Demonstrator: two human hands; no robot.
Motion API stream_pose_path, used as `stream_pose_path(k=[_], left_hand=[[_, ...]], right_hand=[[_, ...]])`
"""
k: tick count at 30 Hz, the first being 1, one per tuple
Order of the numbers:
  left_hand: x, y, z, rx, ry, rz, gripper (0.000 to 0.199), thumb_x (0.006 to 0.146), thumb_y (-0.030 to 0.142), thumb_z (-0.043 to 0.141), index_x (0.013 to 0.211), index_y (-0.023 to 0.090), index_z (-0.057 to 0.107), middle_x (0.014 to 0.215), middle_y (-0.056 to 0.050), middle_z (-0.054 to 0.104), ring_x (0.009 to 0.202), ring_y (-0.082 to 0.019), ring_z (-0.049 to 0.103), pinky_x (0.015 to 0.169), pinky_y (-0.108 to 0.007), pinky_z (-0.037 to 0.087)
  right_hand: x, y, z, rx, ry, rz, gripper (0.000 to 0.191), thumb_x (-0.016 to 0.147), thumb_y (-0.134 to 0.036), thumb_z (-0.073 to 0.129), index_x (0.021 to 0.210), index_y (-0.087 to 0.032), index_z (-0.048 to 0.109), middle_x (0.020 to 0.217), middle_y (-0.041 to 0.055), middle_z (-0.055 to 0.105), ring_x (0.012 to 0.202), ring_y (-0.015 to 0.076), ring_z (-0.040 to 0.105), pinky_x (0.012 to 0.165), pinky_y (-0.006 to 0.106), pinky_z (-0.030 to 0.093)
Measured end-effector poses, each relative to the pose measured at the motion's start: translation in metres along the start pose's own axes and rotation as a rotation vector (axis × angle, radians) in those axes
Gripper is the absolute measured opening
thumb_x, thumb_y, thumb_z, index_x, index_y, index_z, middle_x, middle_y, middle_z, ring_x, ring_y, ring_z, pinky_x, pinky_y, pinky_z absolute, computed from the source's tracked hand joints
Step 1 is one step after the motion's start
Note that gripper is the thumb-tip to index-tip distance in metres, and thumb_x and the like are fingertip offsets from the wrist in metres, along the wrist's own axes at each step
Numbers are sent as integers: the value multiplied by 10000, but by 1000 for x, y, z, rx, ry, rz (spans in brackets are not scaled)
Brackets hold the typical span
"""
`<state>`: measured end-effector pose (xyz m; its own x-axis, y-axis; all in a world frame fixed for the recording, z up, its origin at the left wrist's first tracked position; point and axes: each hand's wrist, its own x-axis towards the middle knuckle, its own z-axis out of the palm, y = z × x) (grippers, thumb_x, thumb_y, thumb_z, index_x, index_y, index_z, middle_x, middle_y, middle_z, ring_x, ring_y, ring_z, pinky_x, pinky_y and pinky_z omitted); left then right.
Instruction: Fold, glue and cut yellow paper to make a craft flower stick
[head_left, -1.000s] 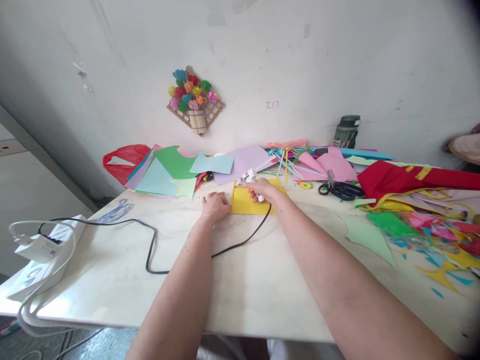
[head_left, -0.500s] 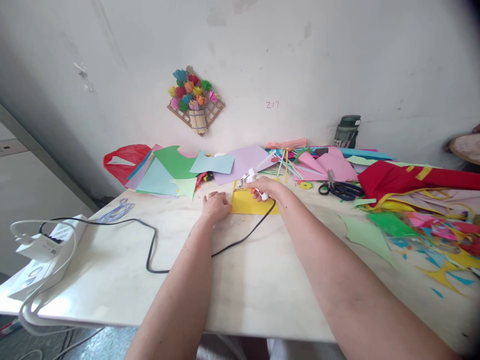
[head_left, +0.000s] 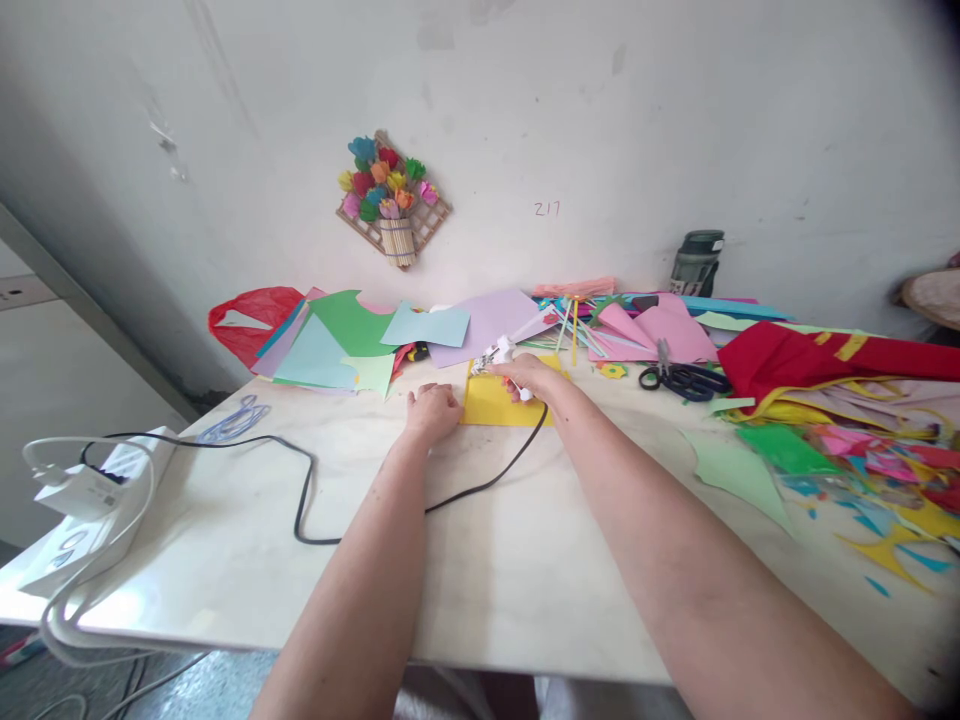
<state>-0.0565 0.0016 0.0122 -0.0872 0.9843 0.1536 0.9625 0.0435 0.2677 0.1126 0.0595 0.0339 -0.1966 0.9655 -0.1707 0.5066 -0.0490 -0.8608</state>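
My right hand [head_left: 525, 375] is closed round a white glue gun [head_left: 499, 352] with an orange trigger. The gun's nozzle points toward the upper left corner of a yellow sheet of paper [head_left: 499, 408], which lies flat on the table. Whether the tip touches the paper is too small to tell. At the sheet's left edge rests my left hand [head_left: 433, 410], its fingers bent and close together, the thumb side against the paper. A black cord [head_left: 487, 487] runs from the gun under my left forearm.
The cord leads to a white power strip [head_left: 127, 470] at the left. Coloured paper sheets [head_left: 352, 325] lie along the wall. Scissors [head_left: 682, 380], red cloth [head_left: 795, 365] and paper scraps [head_left: 885, 540] lie on the right. A bottle [head_left: 697, 265] stands behind.
My right hand and the glue gun have shifted very slightly left over the yellow paper, and more of its far right part shows. My left hand stays in place.
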Motion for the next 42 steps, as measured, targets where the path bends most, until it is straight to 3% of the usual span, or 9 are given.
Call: stream_pose_path(k=[17, 20, 25, 32, 42], left_hand=[[2, 1, 0, -2, 29, -24, 142, 685, 248, 481, 675, 198, 613, 1220, -27, 513, 1135, -223, 397, 936, -378, 263], [2, 0, 1, -1, 40, -32, 142, 689, 265, 480, 681, 199, 606, 1157, -38, 557, 1107, -220, 420, 924, -375, 276], [1, -2, 1, 3, 53, -62, 144, 679, 307, 490, 714, 210, 590, 922, -57, 639, 1041, -225, 469, 918, -406, 284], [-1, -4, -3, -15, 30, -71, 153, 626, 359, 534, 657, 228, 608, 1271, -19, 460, 1184, -264, 332, 974, -478, 186], [-1, -5, -5, -18, -9, -98, 93, 593, 276, 554, 638, 232, 624, 1284, -11, 448, 1199, -270, 306, 976, -506, 154]], right_hand=[[-12, -12, -10, -43, -143, 17, 353, 644, -475, 616, 632, -147, 487, 410, -41, 431, 358, 105, 451, 371, 227, 372], [-12, -13, -9, -48, -138, 19, 353, 631, -474, 625, 629, -148, 489, 404, -41, 429, 350, 108, 443, 372, 236, 374], [-1, -5, -2, 20, -25, 24, 378, 606, -496, 632, 629, -149, 484, 405, -50, 421, 337, 90, 429, 381, 233, 392], [2, 0, 4, 9, 39, 45, 457, 582, -591, 592, 655, -156, 473, 437, -41, 450, 376, 131, 509, 370, 240, 402], [7, 3, 7, 5, 26, 4, 461, 604, -593, 587, 670, -151, 472, 455, -31, 477, 383, 120, 524, 389, 225, 415]])
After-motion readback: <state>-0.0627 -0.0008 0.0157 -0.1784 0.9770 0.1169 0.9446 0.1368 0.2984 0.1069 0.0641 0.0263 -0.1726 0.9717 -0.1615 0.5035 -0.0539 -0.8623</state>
